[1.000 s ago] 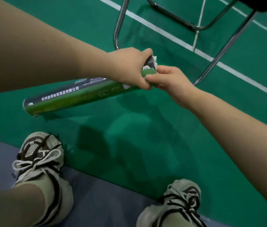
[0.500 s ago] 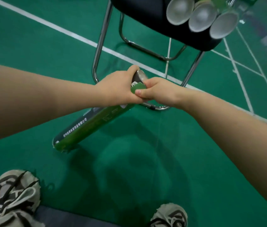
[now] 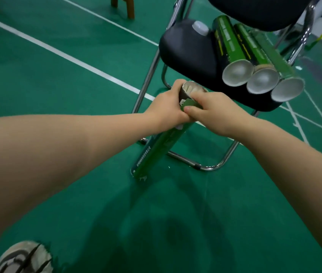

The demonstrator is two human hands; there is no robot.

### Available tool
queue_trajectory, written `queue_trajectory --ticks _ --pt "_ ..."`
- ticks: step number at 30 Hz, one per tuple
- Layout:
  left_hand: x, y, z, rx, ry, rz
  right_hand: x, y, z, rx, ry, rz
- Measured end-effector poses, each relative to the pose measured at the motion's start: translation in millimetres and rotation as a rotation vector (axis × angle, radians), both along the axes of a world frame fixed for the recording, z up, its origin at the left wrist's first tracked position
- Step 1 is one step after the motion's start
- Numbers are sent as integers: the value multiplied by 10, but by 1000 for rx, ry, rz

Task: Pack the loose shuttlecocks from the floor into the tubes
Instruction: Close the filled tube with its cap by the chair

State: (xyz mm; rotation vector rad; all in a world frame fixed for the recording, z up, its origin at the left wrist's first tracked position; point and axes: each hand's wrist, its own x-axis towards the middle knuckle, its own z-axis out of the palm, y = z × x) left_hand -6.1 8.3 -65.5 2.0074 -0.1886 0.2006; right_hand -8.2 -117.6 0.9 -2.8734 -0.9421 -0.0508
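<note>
My left hand (image 3: 166, 109) is wrapped around the tube (image 3: 156, 152) just under its open mouth, with the fingers fully curled. My right hand (image 3: 213, 113) takes the same end from the other side: the thumb presses on the green wall and the other fingers bend over the rim (I cannot see if they reach inside). The tube hangs tilted in front of me, mouth up and toward the chair (image 3: 187, 50), its lower end down near the floor (image 3: 57, 85); whether it touches, I cannot tell. Something pale shows in the mouth, I think feathers (image 3: 192, 89). Three tubes (image 3: 262, 80) lie side by side on the chair seat, their open ends toward me.

I judge the tube is light cardboard, stiff along its length but easy to crush at the open rim, so I should hold it a little below the mouth and not squeeze. Shuttlecocks are very light and fragile. It is better to take one by the cork and push it in cork first, so the feathers do not bend.
</note>
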Motion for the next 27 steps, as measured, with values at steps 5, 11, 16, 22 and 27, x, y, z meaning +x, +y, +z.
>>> queue_trajectory --ticks 5,11,16,22,27 --pt "71 65 -100 -4 27 28 106 78 -142 -54 -11 18" --pt "122 155 -135 -3 27 19 173 207 -264 17 -64 65" --pt "202 262 -210 -37 27 68 284 352 -332 44 -102 97" --pt "293 325 -223 -66 56 70 388 427 -354 65 -140 94" --pt "348 287 -202 -85 72 49 423 385 -335 72 -125 78"
